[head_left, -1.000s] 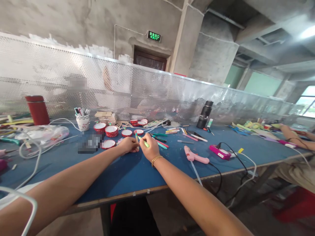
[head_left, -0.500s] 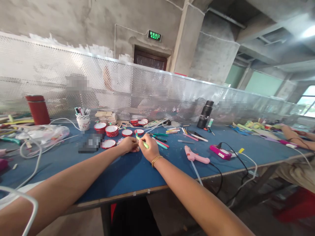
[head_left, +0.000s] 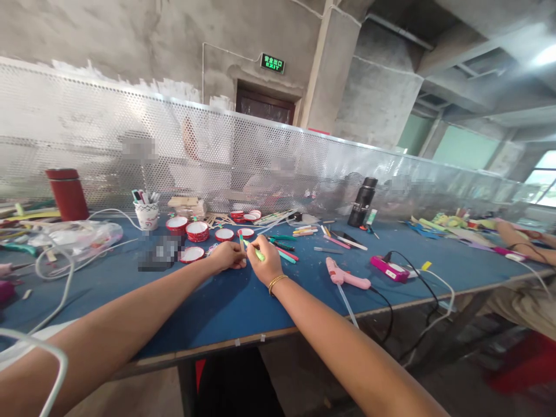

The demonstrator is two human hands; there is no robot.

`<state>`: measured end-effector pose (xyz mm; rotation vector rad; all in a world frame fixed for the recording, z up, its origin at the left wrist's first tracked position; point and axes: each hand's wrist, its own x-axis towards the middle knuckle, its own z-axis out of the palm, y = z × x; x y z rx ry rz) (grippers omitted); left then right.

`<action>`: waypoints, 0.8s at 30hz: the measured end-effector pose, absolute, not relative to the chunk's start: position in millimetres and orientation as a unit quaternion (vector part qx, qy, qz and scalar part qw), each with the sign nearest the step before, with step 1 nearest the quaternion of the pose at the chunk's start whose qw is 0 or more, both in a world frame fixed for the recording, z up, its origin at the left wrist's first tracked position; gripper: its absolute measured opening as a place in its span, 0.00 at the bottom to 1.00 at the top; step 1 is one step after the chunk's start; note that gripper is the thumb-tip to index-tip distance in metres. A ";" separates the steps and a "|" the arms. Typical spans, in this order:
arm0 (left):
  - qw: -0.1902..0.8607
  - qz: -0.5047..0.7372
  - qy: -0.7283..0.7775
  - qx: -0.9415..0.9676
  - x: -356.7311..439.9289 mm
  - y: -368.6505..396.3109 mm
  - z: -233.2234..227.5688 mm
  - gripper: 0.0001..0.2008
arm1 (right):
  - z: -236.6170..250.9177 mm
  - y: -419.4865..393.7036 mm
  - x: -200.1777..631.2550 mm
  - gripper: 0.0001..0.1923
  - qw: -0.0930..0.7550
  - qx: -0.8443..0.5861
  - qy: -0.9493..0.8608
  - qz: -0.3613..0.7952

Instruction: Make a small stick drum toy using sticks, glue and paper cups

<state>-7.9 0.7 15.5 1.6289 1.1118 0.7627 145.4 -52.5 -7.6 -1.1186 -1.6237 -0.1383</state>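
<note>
- Strip, narrow and flat like a craft stick, is held just above or against the blue table, near its middle; whether its lower end rests on the surface cannot be told.
- Its weight is judged to be very light and its body fairly stiff, probably wooden; it could be snapped if bent hard.
- Little slipping would be expected from a dry surface, though any fresh ink might be smeared; a pinch by the edges, low and away from the coloured end, would seem best.
- Red is seen at the far tip, green just below it, and a pale, plain tone further down; finer markings are too small to be read.
- By the left hand, the strip is pinched between narrowed fingers at its lower part.
- By the right hand, a light-green marker is gripped like a pen, its point brought close to the strip; contact cannot be made out.
- Beyond the hands, a red-rimmed white dish is seen, and to the right a pink glue gun is laid.
</note>
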 end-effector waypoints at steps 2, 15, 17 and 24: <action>0.492 0.314 0.454 0.673 -8.2 1.1 14.9 0.16 | -6.7 -54.4 144.4 0.08 0.541 -0.467 -0.697 -0.061; 0.485 0.314 0.458 0.675 -7.8 0.7 15.5 0.17 | -6.6 -53.0 145.9 0.08 0.547 -0.479 -0.684 -0.060; 0.484 0.313 0.459 0.676 -7.8 1.2 15.2 0.19 | -7.2 -52.4 146.5 0.08 0.555 -0.477 -0.679 -0.057; 0.496 0.314 0.442 0.678 -9.8 2.5 13.8 0.14 | -6.2 -55.5 143.9 0.08 0.537 -0.464 -0.701 -0.066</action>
